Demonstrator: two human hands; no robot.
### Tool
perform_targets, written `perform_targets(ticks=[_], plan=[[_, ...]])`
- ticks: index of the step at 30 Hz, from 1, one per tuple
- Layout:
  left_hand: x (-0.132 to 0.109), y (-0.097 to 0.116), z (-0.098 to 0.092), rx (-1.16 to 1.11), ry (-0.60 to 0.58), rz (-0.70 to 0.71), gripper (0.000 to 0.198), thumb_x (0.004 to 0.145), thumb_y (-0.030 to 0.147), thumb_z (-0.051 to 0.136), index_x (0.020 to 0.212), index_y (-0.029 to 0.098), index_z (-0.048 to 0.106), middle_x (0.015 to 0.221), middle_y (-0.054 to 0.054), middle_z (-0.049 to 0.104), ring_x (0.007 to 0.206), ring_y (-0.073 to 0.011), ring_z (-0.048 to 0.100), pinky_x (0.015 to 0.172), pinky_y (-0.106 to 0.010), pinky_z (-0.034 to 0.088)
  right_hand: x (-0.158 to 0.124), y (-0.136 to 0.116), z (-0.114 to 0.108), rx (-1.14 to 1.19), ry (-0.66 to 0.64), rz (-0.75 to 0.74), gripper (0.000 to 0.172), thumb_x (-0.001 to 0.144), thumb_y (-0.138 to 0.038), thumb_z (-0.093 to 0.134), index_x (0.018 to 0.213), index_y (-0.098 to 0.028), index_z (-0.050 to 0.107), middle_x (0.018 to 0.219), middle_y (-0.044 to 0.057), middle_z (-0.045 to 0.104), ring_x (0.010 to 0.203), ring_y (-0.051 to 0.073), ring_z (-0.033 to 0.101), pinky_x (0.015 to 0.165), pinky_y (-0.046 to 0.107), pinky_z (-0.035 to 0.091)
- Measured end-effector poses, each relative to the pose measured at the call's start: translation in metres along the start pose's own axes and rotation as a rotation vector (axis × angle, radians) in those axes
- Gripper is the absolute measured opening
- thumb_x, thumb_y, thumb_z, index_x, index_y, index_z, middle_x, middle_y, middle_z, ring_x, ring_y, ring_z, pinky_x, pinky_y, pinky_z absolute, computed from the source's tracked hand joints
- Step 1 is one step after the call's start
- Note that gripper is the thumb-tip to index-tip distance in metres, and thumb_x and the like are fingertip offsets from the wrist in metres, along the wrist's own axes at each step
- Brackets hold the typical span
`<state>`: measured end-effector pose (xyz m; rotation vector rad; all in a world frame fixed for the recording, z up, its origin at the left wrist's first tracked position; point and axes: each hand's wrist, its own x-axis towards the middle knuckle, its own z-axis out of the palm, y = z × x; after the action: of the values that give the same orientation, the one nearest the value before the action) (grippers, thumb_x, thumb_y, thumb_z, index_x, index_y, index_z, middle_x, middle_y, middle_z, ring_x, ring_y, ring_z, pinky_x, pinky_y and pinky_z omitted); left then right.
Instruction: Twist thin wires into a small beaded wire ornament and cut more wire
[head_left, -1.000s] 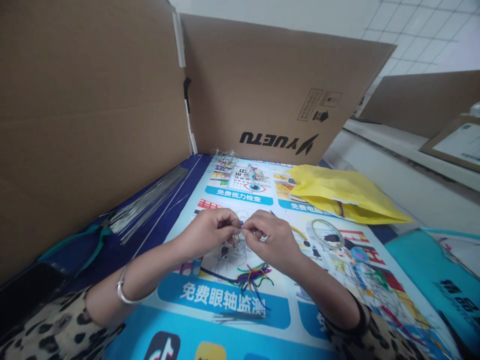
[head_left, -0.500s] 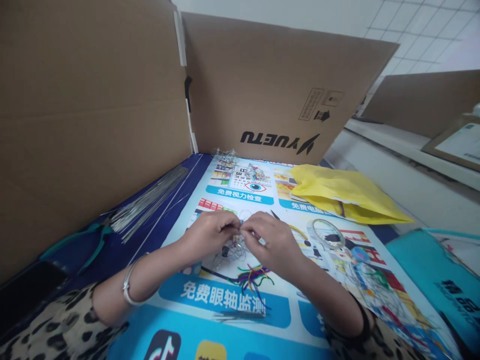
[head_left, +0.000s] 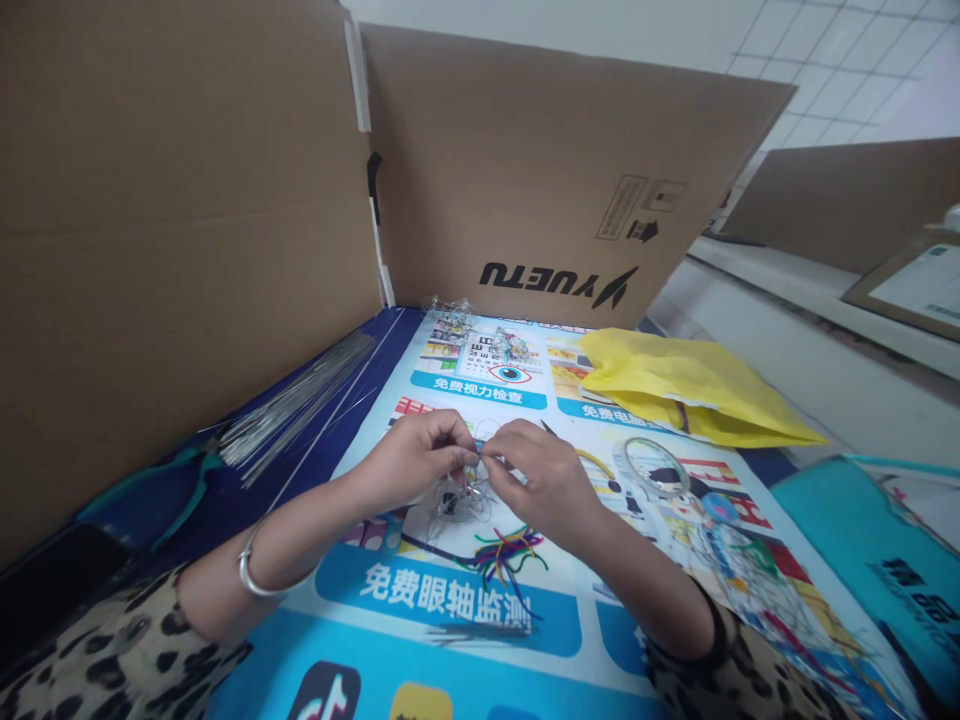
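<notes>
My left hand (head_left: 420, 455) and my right hand (head_left: 544, 480) meet fingertip to fingertip above the printed sheet, both closed in a pinch. Between them is a thin wire, mostly hidden by the fingers. Under the fingertips there is a tangle of looped silvery wire (head_left: 472, 500) with small dark and coloured bits; whether it hangs from the pinched wire or lies on the sheet I cannot tell. Just in front lies a bunch of coloured threads (head_left: 508, 555), with several short straight wires (head_left: 480, 633) nearer to me.
Cardboard panels (head_left: 570, 180) stand at the back and left. A bundle of straight wires (head_left: 300, 400) and teal-handled pliers (head_left: 184, 500) lie left. On the right are a clear ring (head_left: 658, 467), a yellow bag (head_left: 675, 385), a turquoise bag (head_left: 855, 560) and a pile of wires and threads (head_left: 780, 600).
My left hand has shifted slightly left and turned, opening a small gap between the fingertips of both hands. The right hand stays nearly in place.
</notes>
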<state>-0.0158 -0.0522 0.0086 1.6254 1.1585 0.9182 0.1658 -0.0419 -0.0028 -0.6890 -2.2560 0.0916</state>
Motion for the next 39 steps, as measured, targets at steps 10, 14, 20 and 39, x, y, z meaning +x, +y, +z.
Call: perform_targets(ticks=[10,14,20,39], plan=[[0.001,-0.004,-0.002,-0.220,-0.005,-0.060,0.014,0.064,0.018,0.067,0.062,0.015,0.053,0.064,0.001,0.061,0.058,-0.0083,0.054,0.057,-0.022,0.042,0.003,0.001,-0.001,0.074,-0.026,-0.066,0.014,0.082,-0.014,0.049,0.075,-0.016,0.060,0.072,0.005,0.062,0.073,0.015,0.057,0.065,0.027,0.047],[0.001,-0.002,-0.002,-0.015,0.040,0.069,0.009,0.066,0.015,0.062,0.062,0.015,0.054,0.069,-0.001,0.061,0.066,-0.0111,0.056,0.065,-0.026,0.044,0.003,0.003,-0.001,0.151,-0.052,-0.005,0.011,0.080,-0.014,0.052,0.076,-0.017,0.062,0.075,0.004,0.062,0.073,0.014,0.058,0.066,0.026,0.047],[-0.001,-0.006,0.002,0.117,0.078,0.215,0.004,0.070,0.013,0.055,0.068,0.016,0.053,0.070,-0.001,0.060,0.064,-0.0111,0.055,0.060,-0.024,0.044,0.005,0.007,-0.001,0.216,-0.042,0.214,0.013,0.079,-0.011,0.052,0.076,-0.018,0.063,0.075,0.002,0.063,0.069,0.012,0.057,0.063,0.024,0.044],[-0.005,-0.002,0.004,0.428,0.136,0.543,0.017,0.074,0.004,0.047,0.066,0.019,0.050,0.077,-0.003,0.062,0.077,-0.0126,0.059,0.069,-0.025,0.044,0.009,0.003,-0.005,0.339,-0.159,0.314,0.012,0.078,-0.014,0.055,0.075,-0.019,0.065,0.070,-0.002,0.062,0.063,0.010,0.055,0.060,0.021,0.042]])
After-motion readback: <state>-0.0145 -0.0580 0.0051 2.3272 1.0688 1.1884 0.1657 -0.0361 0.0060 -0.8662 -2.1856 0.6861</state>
